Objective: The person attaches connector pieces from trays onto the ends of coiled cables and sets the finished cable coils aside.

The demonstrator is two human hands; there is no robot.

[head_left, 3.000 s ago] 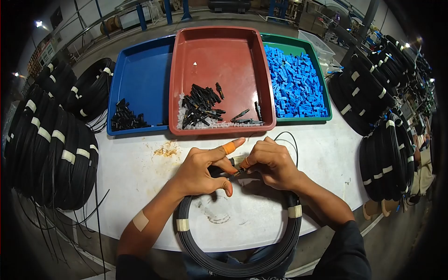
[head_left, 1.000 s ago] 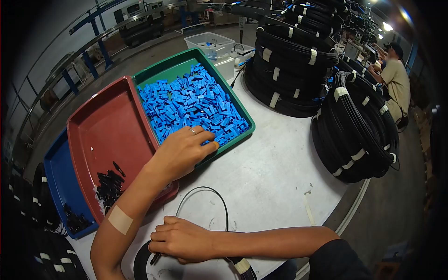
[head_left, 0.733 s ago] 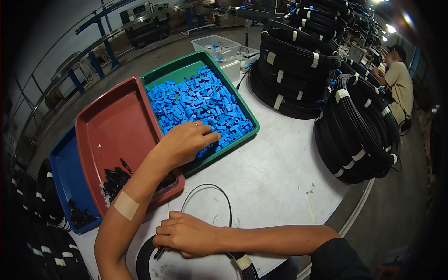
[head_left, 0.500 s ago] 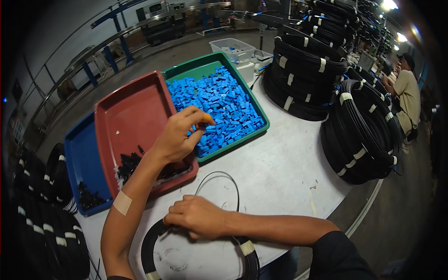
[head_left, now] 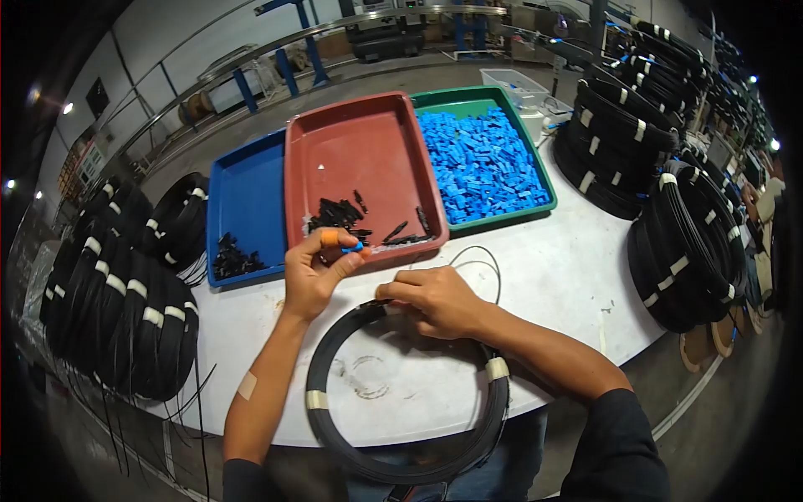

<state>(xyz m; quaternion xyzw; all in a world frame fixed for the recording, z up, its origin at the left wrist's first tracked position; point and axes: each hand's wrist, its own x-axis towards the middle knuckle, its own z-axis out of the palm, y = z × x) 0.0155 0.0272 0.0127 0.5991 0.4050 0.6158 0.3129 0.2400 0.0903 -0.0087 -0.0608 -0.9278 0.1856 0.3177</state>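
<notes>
My left hand pinches a small blue plastic piece between thumb and fingers, in front of the red tray; an orange band wraps one finger. Closed on the end of the black cable at the coil's far side, my right hand partly hides what it grips. The taped cable coil lies at the table's near edge, with a thin loop of cable standing out beyond my right hand. Many like blue pieces fill the green tray.
The red tray holds black parts, and the blue tray holds more. Stacked cable coils stand on the right and left. A clear plastic bin sits behind the green tray. Another person is at far right.
My left hand has come back from above the green tray, now with a blue piece visible in its fingers. My right hand stays at the coil. The view has turned rightward-shifting the scene.
</notes>
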